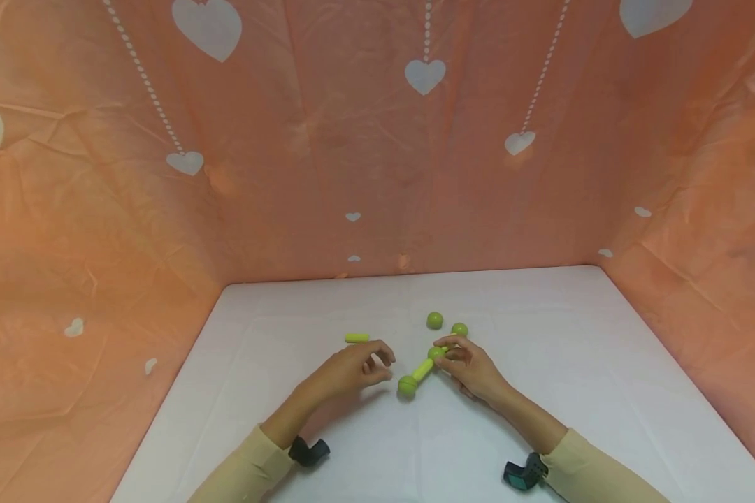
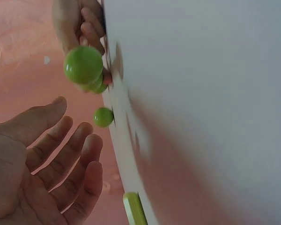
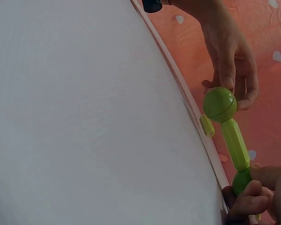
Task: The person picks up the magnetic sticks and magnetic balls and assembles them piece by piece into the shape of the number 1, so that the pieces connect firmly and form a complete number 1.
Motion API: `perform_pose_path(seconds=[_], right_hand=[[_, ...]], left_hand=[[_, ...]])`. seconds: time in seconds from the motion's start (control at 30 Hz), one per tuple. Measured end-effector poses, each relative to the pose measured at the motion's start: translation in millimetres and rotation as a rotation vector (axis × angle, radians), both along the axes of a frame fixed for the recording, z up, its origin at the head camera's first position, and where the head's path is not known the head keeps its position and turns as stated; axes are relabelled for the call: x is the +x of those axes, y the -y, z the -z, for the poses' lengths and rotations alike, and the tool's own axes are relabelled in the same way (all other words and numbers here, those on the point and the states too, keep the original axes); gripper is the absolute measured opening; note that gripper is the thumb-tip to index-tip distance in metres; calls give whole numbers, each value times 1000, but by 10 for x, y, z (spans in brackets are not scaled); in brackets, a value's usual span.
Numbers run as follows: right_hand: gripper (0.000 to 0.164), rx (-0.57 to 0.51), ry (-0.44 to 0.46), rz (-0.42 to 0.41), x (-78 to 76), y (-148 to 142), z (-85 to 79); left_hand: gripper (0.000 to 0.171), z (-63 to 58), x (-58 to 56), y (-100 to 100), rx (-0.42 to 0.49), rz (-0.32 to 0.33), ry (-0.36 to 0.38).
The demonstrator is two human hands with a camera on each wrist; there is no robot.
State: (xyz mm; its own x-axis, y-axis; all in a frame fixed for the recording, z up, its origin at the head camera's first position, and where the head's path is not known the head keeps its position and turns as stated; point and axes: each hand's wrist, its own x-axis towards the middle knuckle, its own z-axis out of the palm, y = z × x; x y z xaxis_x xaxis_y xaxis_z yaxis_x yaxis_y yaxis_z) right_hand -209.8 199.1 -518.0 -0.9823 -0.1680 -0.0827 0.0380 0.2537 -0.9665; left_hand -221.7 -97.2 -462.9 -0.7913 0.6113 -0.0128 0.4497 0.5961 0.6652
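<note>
My right hand (image 1: 473, 369) pinches the middle green ball (image 1: 436, 353) of a toy joined from green balls and yellow-green rods. From that ball a ribbed rod (image 3: 235, 144) runs toward me to a larger-looking end ball (image 1: 407, 385) with a seam round it. On its far side, another ball (image 1: 459, 329) shows past the fingers, which partly cover the rod there. Left of the end ball, my left hand (image 1: 352, 367) hovers with loosely bent, parted fingers and nothing in them. In the left wrist view its palm and spread fingers (image 2: 91, 147) show bare.
A loose yellow-green rod (image 1: 356, 337) lies on the white table (image 1: 277, 314) just beyond my left hand. One loose green ball (image 1: 435, 320) sits behind the toy. Orange cloth (image 1: 377, 175) with white hearts walls the back and both sides.
</note>
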Motion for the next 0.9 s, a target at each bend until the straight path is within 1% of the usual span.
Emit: perform_pose_path(seconds=[0.23, 0.5, 0.77, 0.9], right_hand=[[30, -7, 3, 0, 2, -5, -4], [30, -16, 11, -9, -2, -15, 10], [31, -18, 8, -14, 5, -12, -1], [30, -10, 5, -9, 7, -6, -5]], left_hand=[[24, -34, -105, 121, 4, -24, -64], [23, -35, -204, 218, -37, -86, -118], [21, -12, -352, 299, -20, -103, -148], [19, -21, -406, 310, -35, -130, -149]])
